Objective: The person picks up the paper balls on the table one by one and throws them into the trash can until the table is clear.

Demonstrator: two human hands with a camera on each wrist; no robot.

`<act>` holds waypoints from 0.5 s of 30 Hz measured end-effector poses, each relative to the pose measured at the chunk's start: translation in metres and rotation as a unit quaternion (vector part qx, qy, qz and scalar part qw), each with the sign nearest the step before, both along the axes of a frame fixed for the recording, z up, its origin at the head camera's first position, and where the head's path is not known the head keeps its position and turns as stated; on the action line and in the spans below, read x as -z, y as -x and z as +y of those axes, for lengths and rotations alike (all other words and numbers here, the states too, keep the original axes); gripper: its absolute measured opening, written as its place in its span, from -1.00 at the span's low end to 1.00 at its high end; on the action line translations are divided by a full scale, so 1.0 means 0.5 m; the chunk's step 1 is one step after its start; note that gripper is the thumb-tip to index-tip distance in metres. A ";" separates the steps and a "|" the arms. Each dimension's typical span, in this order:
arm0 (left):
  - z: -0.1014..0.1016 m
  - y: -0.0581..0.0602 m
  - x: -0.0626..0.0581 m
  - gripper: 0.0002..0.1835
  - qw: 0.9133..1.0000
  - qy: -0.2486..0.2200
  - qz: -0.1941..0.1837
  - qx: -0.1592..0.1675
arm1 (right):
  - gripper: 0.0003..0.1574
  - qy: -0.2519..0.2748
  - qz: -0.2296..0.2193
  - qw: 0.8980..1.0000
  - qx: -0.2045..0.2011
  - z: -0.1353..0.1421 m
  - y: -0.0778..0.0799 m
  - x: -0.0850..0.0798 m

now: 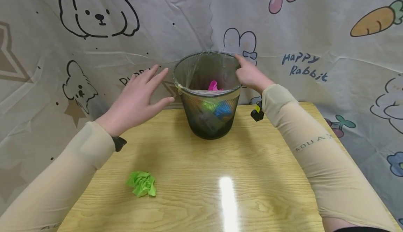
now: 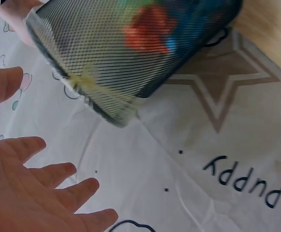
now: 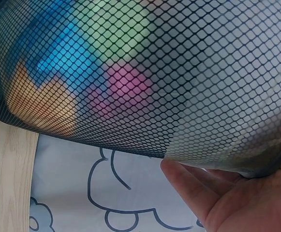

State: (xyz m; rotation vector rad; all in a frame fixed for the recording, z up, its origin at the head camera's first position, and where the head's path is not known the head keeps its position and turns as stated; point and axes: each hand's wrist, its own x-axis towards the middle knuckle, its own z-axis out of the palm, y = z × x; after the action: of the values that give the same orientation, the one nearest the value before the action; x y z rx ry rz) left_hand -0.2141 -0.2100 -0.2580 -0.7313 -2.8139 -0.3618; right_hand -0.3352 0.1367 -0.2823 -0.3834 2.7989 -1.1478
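Note:
A black mesh wastebasket with a clear plastic liner stands at the back of the table. Crumpled paper shows inside it: a pink piece on top, with blue, light green and orange through the mesh. My right hand grips the basket's right rim, its fingertips against the mesh in the right wrist view. Fingers spread, my left hand hovers left of the basket, apart from it and holding nothing. A crumpled green paper ball lies on the table at front left.
The wood-grain table reaches to a printed cloth hanging right behind the basket, with cartoon animals and lettering. A bright strip of light reflects off the tabletop at the front.

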 end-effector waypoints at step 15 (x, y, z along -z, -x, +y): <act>-0.075 -0.084 0.091 -0.10 1.000 0.017 -0.013 -0.013 | -0.11 0.002 -0.005 1.000 0.000 -0.003 -0.004 -0.003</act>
State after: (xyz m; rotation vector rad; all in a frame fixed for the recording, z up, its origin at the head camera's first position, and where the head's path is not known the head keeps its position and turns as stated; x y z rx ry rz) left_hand -0.1723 -0.2475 -0.3035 -0.7012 -2.8573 -0.3207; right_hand -0.3331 0.1351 -0.2806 -0.3783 2.7883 -1.1521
